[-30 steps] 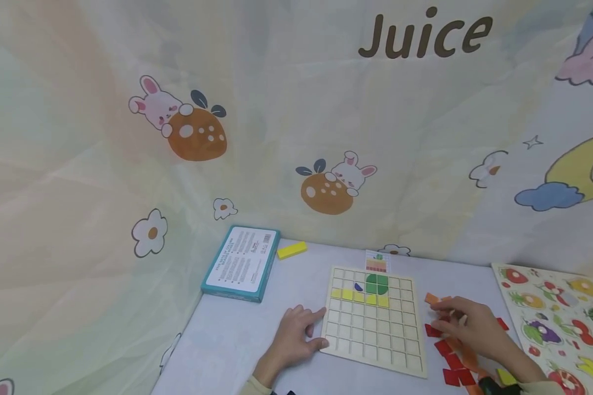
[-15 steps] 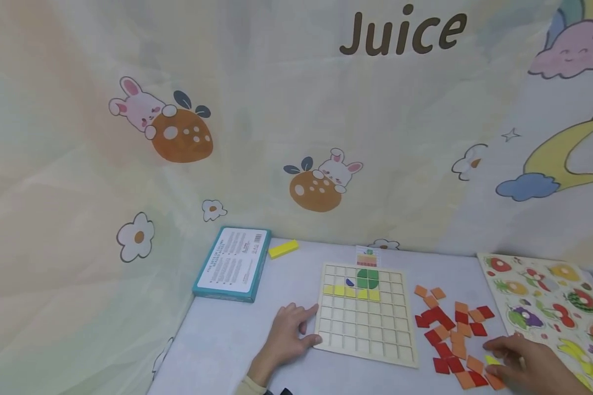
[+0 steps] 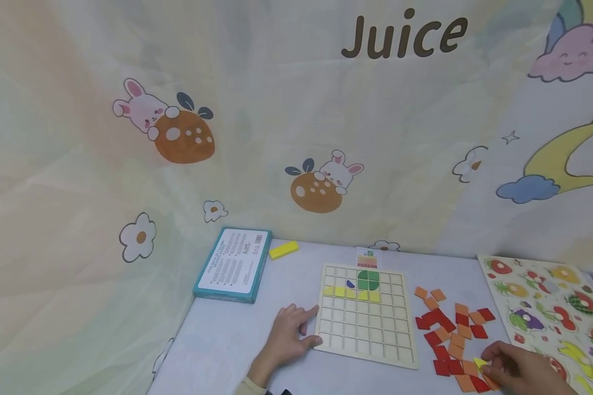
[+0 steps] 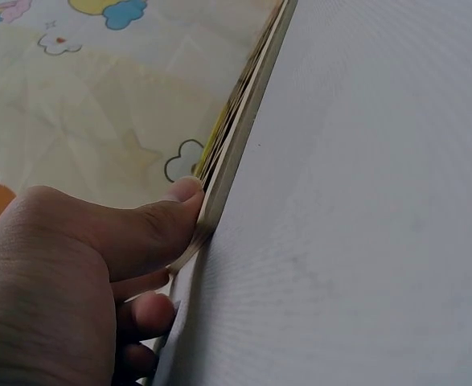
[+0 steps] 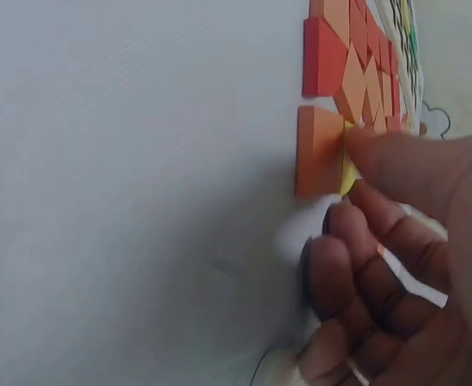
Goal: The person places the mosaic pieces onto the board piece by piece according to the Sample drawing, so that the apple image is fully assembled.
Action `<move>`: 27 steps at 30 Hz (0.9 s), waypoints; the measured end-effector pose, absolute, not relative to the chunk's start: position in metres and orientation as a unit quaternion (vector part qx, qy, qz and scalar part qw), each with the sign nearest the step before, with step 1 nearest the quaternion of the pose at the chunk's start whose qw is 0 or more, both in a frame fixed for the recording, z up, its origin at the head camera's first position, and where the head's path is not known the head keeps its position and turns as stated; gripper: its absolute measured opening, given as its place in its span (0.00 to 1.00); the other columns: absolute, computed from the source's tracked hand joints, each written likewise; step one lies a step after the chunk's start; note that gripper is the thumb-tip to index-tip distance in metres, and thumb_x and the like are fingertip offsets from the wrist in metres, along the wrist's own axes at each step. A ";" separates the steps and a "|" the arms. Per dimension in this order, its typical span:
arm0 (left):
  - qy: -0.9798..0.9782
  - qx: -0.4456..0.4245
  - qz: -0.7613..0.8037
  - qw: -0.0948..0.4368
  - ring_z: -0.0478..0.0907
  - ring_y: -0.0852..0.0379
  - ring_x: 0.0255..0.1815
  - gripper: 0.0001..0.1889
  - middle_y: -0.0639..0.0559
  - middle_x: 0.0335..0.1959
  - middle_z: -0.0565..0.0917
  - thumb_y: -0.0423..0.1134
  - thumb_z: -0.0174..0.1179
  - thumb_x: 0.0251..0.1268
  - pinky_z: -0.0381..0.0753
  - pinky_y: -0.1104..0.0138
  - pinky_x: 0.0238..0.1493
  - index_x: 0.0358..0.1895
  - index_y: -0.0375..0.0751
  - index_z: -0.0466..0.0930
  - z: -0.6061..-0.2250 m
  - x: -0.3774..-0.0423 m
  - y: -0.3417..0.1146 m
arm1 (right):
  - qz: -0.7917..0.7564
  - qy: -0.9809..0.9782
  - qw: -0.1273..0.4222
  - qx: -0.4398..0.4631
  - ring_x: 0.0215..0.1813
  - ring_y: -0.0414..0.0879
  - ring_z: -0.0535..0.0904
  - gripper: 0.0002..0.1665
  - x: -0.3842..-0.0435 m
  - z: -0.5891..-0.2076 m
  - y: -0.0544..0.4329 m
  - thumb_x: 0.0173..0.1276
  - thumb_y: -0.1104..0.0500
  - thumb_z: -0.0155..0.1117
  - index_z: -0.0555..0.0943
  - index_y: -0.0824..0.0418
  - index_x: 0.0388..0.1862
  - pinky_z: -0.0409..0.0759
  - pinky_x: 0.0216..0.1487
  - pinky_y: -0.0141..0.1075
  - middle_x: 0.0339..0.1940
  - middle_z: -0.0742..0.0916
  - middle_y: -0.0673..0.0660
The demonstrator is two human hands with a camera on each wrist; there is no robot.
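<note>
While the right hand [image 3: 521, 368] pinches a yellow piece [image 3: 479, 363] at the near end of the scattered orange and red tiles [image 3: 457, 339], the grid board [image 3: 363, 332] lies left of that grip, mostly farther from the person. Too little of the piece shows to tell its long axis. Nearer the board, the left hand [image 3: 289, 333] touches its left edge with thumb and index finger spread.

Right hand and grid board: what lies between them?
Loose red tiles and orange tiles, with a yellow tile at the fingertips of the right hand, then a bare strip of white table beside the grid board. The head view shows this.
</note>
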State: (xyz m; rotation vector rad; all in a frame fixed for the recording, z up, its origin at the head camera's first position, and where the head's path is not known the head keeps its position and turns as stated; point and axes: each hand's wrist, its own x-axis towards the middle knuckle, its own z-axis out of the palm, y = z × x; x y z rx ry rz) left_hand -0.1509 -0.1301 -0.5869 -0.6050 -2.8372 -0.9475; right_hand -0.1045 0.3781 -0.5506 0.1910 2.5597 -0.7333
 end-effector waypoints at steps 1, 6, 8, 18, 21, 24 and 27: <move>-0.929 -0.197 -0.310 0.042 0.59 0.71 0.31 0.36 0.69 0.23 0.70 0.59 0.75 0.57 0.61 0.72 0.41 0.69 0.52 0.83 -0.587 -0.151 -0.130 | -0.269 0.931 0.237 0.074 0.35 0.45 0.76 0.26 -0.105 -0.550 0.377 0.66 0.42 0.78 0.84 0.60 0.50 0.72 0.35 0.33 0.32 0.80 0.49; -0.931 -0.188 -0.311 0.029 0.60 0.70 0.31 0.36 0.69 0.23 0.70 0.60 0.75 0.57 0.61 0.72 0.41 0.69 0.52 0.83 -0.584 -0.150 -0.130 | -0.276 0.926 0.250 0.068 0.36 0.45 0.77 0.27 -0.106 -0.548 0.372 0.64 0.42 0.79 0.83 0.60 0.50 0.75 0.38 0.35 0.34 0.82 0.49; -0.933 -0.182 -0.309 0.024 0.60 0.71 0.31 0.36 0.69 0.23 0.70 0.60 0.75 0.57 0.61 0.72 0.41 0.69 0.53 0.83 -0.583 -0.149 -0.130 | -0.274 0.926 0.251 0.065 0.37 0.45 0.77 0.25 -0.107 -0.547 0.371 0.65 0.44 0.79 0.83 0.59 0.49 0.76 0.38 0.35 0.34 0.82 0.49; -0.933 -0.180 -0.311 0.016 0.60 0.70 0.32 0.36 0.69 0.23 0.70 0.58 0.76 0.57 0.62 0.72 0.42 0.70 0.53 0.83 -0.585 -0.150 -0.129 | -0.315 0.925 0.205 0.058 0.29 0.44 0.76 0.31 -0.111 -0.544 0.355 0.72 0.41 0.72 0.76 0.63 0.58 0.72 0.30 0.32 0.30 0.80 0.50; -0.932 -0.182 -0.313 0.018 0.60 0.71 0.32 0.36 0.69 0.23 0.70 0.58 0.75 0.57 0.61 0.72 0.42 0.69 0.53 0.83 -0.585 -0.150 -0.128 | -0.322 0.928 0.179 0.056 0.30 0.43 0.77 0.35 -0.118 -0.538 0.347 0.72 0.40 0.71 0.75 0.65 0.62 0.75 0.31 0.31 0.32 0.81 0.50; -0.932 -0.183 -0.312 0.020 0.60 0.71 0.32 0.36 0.70 0.23 0.69 0.59 0.75 0.57 0.61 0.73 0.42 0.69 0.52 0.83 -0.586 -0.151 -0.128 | -0.306 0.944 0.118 0.034 0.32 0.41 0.77 0.31 -0.127 -0.531 0.336 0.71 0.45 0.74 0.80 0.64 0.63 0.78 0.33 0.29 0.34 0.83 0.49; -0.932 -0.183 -0.311 0.022 0.60 0.71 0.32 0.36 0.70 0.23 0.69 0.59 0.75 0.56 0.61 0.73 0.42 0.69 0.52 0.83 -0.586 -0.151 -0.128 | -0.306 0.951 0.052 0.008 0.32 0.37 0.78 0.27 -0.135 -0.527 0.324 0.69 0.50 0.77 0.84 0.60 0.62 0.80 0.34 0.28 0.34 0.86 0.48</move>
